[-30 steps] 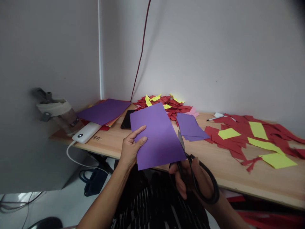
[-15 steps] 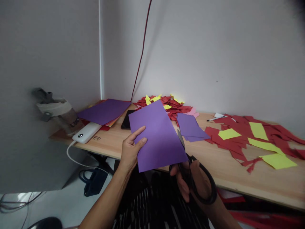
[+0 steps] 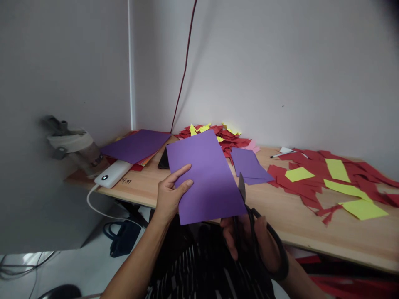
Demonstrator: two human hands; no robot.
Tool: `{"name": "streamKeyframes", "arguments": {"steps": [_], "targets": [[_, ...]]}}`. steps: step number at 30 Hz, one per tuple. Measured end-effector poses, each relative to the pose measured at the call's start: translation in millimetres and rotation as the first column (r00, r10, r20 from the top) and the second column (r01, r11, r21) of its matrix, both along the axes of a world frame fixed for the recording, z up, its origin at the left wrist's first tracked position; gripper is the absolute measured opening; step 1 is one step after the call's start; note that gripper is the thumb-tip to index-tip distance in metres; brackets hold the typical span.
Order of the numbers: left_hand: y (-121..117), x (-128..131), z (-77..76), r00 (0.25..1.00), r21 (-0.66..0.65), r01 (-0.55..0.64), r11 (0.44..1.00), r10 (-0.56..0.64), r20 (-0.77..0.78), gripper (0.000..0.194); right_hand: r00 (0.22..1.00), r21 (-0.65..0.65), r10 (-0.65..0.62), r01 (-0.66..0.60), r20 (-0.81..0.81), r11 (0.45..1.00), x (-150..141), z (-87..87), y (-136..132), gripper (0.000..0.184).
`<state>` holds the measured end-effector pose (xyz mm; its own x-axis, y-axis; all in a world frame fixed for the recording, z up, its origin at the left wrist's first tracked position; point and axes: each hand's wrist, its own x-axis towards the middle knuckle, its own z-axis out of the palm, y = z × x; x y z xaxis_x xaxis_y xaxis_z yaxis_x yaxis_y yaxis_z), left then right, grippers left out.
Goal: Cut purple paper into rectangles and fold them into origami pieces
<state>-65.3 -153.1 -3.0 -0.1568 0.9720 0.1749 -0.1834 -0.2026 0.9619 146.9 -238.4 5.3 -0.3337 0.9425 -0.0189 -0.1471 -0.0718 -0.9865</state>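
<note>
My left hand (image 3: 171, 194) grips the left edge of a purple paper sheet (image 3: 205, 176), thumb on top, holding it above the front edge of the wooden table (image 3: 280, 216). My right hand (image 3: 249, 243) is closed round the handles of black scissors (image 3: 255, 232). Their blade tip points up along the sheet's right edge. A smaller purple piece (image 3: 249, 166) lies on the table just behind the scissors.
A large purple sheet (image 3: 137, 145) lies at the left over other paper. A pile of red and yellow scraps (image 3: 224, 137) sits by the wall, more red and yellow pieces (image 3: 336, 178) spread right. A white power bank (image 3: 112, 173), dark phone (image 3: 163, 160) and pen (image 3: 282, 155) are there too.
The purple sheet has risen and shifted slightly left in my left hand. The scissors have moved a little right and down, with the blade now showing beside the sheet's right edge.
</note>
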Motion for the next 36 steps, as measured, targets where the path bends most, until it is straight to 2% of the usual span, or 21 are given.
{"name": "streamKeyframes", "arguments": {"steps": [4,9,14,18,21,24,28,32,36], "targets": [[-3.8,0.7,2.6,0.998,0.059,-0.028,0.998,0.032,-0.056,0.044,0.999,0.015,0.041,-0.042,0.029,0.999,5.8,0.6,0.9,0.064],[-10.9,2.2,5.6,0.990,0.121,-0.056,0.991,0.070,-0.118,0.039,0.967,0.009,-0.055,0.054,0.248,0.998,9.6,0.2,1.5,0.062],[-15.0,2.3,6.2,0.979,0.158,-0.070,0.985,0.098,-0.178,0.037,0.902,0.047,-0.122,0.112,0.414,0.993,8.5,14.2,-4.5,0.064],[-14.0,0.7,3.4,0.976,0.168,-0.077,0.983,0.108,-0.187,0.039,0.876,0.069,-0.123,0.102,0.466,0.992,10.2,21.9,-3.4,0.053],[-11.6,-1.0,1.8,0.989,0.120,-0.068,0.990,0.083,-0.126,0.042,0.933,0.045,-0.067,0.054,0.354,0.998,14.7,14.5,4.6,0.059],[-8.5,-1.4,1.4,0.998,0.058,-0.050,0.997,0.053,-0.046,0.044,0.995,-0.041,0.060,-0.057,0.081,0.998,18.6,1.9,14.4,0.074],[-5.3,0.9,0.9,0.995,-0.052,0.026,0.998,-0.021,0.095,0.052,0.973,-0.125,0.167,-0.188,-0.159,0.974,18.3,-6.5,22.1,0.084],[-5.2,4.1,-1.9,0.982,-0.111,0.098,0.989,-0.078,0.174,0.055,0.948,-0.105,0.243,-0.268,-0.206,0.958,14.5,-3.7,25.7,0.083],[-7.6,7.6,-7.0,0.976,-0.121,0.136,0.983,-0.112,0.187,0.055,0.956,0.016,0.271,-0.271,-0.109,0.963,11.3,0.8,28.4,0.080]]}}
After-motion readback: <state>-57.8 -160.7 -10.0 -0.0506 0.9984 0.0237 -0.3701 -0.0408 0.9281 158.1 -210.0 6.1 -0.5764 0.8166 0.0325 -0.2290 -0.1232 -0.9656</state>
